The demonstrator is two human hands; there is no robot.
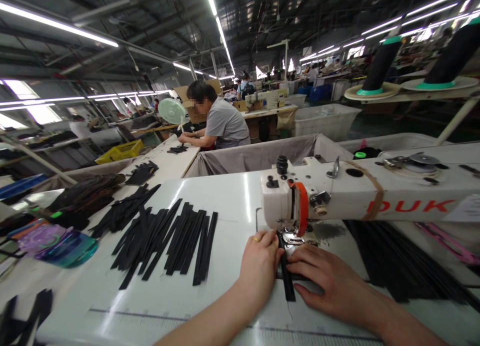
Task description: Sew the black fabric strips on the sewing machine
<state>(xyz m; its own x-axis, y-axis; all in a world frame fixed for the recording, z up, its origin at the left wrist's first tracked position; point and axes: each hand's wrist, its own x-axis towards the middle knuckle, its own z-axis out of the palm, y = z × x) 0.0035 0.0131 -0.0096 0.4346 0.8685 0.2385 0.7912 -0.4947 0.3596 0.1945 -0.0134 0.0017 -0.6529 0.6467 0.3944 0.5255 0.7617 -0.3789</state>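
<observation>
A narrow black fabric strip (288, 285) lies under the needle area of a white sewing machine (337, 188), its near end pointing toward me. My left hand (259, 261), with a ring on one finger, is closed on the strip's left edge close to the presser foot (294, 239). On the other side, my right hand (324, 281) rests low over the machine bed, fingers stretched and thumb apart. Its fingertips reach the strip's right edge. An orange guard (302, 208) stands just above the hands. The far end of the strip is hidden by my left fingers and the machine.
Several black strips (187, 238) lie in rows on the left of the table. More long black strips (405, 261) sit under the machine arm. A purple-and-teal jar (71, 246) stands at left. Beyond, a co-worker (225, 118) sits by a cloth-lined bin (258, 153).
</observation>
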